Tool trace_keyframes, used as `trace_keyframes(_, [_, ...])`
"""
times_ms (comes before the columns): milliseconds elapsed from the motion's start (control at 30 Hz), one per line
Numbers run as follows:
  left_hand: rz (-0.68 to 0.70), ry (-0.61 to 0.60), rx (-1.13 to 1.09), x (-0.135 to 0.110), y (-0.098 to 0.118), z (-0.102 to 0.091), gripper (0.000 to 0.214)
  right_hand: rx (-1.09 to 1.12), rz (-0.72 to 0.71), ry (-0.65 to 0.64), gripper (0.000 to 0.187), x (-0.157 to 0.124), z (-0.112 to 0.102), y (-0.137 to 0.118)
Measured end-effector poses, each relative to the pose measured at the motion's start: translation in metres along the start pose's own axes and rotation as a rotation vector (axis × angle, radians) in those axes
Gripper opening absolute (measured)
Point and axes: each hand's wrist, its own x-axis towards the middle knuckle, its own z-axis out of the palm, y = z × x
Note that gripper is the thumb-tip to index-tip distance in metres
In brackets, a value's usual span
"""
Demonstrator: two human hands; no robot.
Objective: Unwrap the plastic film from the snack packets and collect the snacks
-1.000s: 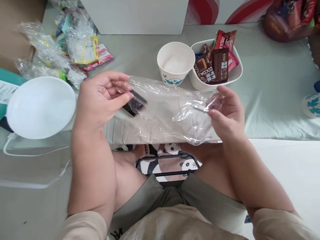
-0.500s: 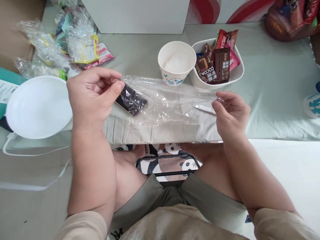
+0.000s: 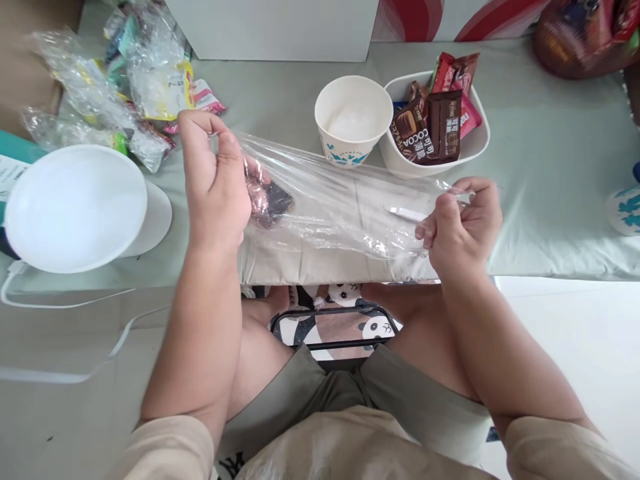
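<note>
A clear sheet of plastic film (image 3: 325, 193) is stretched between my two hands above the table's front edge. My left hand (image 3: 217, 177) grips its left end, thumb pressed to the curled index finger, while other fingers show behind the film. At the opposite end, my right hand (image 3: 463, 223) pinches the film between thumb and fingers. A dark phone (image 3: 280, 202) lies beneath the film near my left hand, partly covered. Seen through the film near my right hand are white tweezers (image 3: 404, 213). Whether the film is a bag or a single layer I cannot tell.
Behind the film stand a paper cup (image 3: 354, 123) with white contents and a white bowl (image 3: 480, 150) of wrapped snacks. Crumpled clear wrappers (image 3: 155, 80) lie at the back left, beside a white round lamp-like object (image 3: 75, 207) with a cable. A white box (image 3: 280, 30) stands behind.
My left hand has moved right and turned, its fingers now behind the film. The film has gone from slack and crinkled to pulled taut. My right hand has curled more tightly around its end.
</note>
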Motion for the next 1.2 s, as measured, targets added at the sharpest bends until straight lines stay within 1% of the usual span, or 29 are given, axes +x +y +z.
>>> trace_keyframes(33, [0.015,0.03,0.01,0.001,-0.003,0.001,0.02,0.024,0.027,-0.002,0.036,0.001,0.0,0.0])
trace_keyframes(67, [-0.003,0.053,0.017,0.003,-0.004,0.001,0.022,0.035,0.055,-0.002,0.033,0.002,-0.001,0.001])
trace_keyframes(100, [-0.051,0.073,0.028,0.004,-0.004,0.001,0.024,0.029,0.081,0.006,0.03,0.005,-0.002,0.002])
trace_keyframes(167, [-0.212,0.099,0.055,0.007,-0.002,-0.001,0.026,-0.011,0.097,0.068,0.024,0.013,-0.007,0.007])
trace_keyframes(233, [-0.366,0.1,0.072,0.008,0.004,-0.005,0.026,-0.045,0.045,0.164,0.02,0.023,-0.014,0.011])
trace_keyframes(267, [-0.429,0.076,0.077,0.008,0.007,-0.007,0.025,-0.043,-0.002,0.207,0.017,0.027,-0.018,0.013])
trace_keyframes(300, [-0.48,0.038,0.08,0.007,0.01,-0.008,0.024,-0.033,-0.056,0.225,0.014,0.031,-0.021,0.014])
trace_keyframes(333, [-0.522,-0.006,0.085,0.006,0.012,-0.009,0.023,-0.02,-0.106,0.207,0.011,0.033,-0.023,0.014])
trace_keyframes(367, [-0.563,-0.06,0.091,0.004,0.015,-0.009,0.021,-0.007,-0.148,0.153,0.008,0.033,-0.024,0.014])
trace_keyframes(400, [-0.599,-0.122,0.095,0.002,0.017,-0.008,0.02,0.003,-0.176,0.061,0.009,0.032,-0.022,0.013])
trace_keyframes(433, [-0.629,-0.189,0.093,-0.001,0.02,-0.007,0.02,0.008,-0.191,-0.061,0.013,0.029,-0.017,0.011])
trace_keyframes(500, [-0.68,-0.323,0.061,-0.007,0.024,-0.002,0.023,0.017,-0.182,-0.349,0.028,0.019,-0.002,0.009])
trace_keyframes(567, [-0.751,-0.455,-0.006,-0.013,0.028,0.004,0.026,0.044,-0.135,-0.606,0.049,0.009,0.019,0.006])
trace_keyframes(633, [-0.801,-0.551,-0.074,-0.017,0.03,0.008,0.025,0.087,-0.049,-0.801,0.07,0.0,0.04,0.003])
trace_keyframes(667, [-0.796,-0.596,-0.088,-0.019,0.031,0.009,0.024,0.107,0.014,-0.891,0.073,-0.003,0.048,0.001])
trace_keyframes(700, [-0.768,-0.633,-0.084,-0.019,0.032,0.009,0.022,0.117,0.083,-0.977,0.069,-0.005,0.055,-0.002])
trace_keyframes(733, [-0.716,-0.652,-0.064,-0.018,0.032,0.008,0.02,0.127,0.148,-1.046,0.056,-0.007,0.058,-0.004])
trace_keyframes(767, [-0.652,-0.641,-0.033,-0.016,0.033,0.007,0.019,0.14,0.204,-1.092,0.042,-0.007,0.06,-0.007])
trace_keyframes(800, [-0.587,-0.59,-0.002,-0.014,0.034,0.005,0.017,0.16,0.249,-1.105,0.034,-0.007,0.06,-0.009])
trace_keyframes(833, [-0.525,-0.488,0.023,-0.011,0.035,0.003,0.017,0.188,0.281,-1.08,0.035,-0.007,0.058,-0.011])
trace_keyframes(867, [-0.469,-0.353,0.034,-0.008,0.036,0.002,0.018,0.226,0.305,-1.019,0.039,-0.007,0.055,-0.012])
trace_keyframes(900, [-0.439,-0.21,0.027,-0.006,0.036,0.001,0.02,0.272,0.325,-0.932,0.041,-0.006,0.052,-0.011])
trace_keyframes(933, [-0.433,-0.077,-0.007,-0.004,0.037,0.002,0.022,0.315,0.34,-0.832,0.042,-0.005,0.049,-0.01])
trace_keyframes(967, [-0.453,0.017,-0.063,-0.004,0.036,0.003,0.022,0.352,0.35,-0.73,0.043,-0.004,0.046,-0.008])
trace_keyframes(1000, [-0.495,0.063,-0.128,-0.005,0.035,0.005,0.021,0.383,0.353,-0.628,0.044,-0.002,0.045,-0.005])
trace_keyframes(1033, [-0.561,0.065,-0.19,-0.008,0.033,0.009,0.023,0.403,0.351,-0.539,0.045,0.0,0.044,-0.003])
trace_keyframes(1067, [-0.641,0.017,-0.237,-0.012,0.03,0.013,0.027,0.409,0.347,-0.468,0.046,0.002,0.044,0.0])
trace_keyframes(1133, [-0.814,-0.132,-0.231,-0.022,0.022,0.022,0.039,0.394,0.333,-0.369,0.045,0.004,0.047,0.006])
trace_keyframes(1200, [-0.915,-0.337,-0.169,-0.031,0.014,0.029,0.044,0.364,0.312,-0.302,0.044,0.005,0.05,0.01])
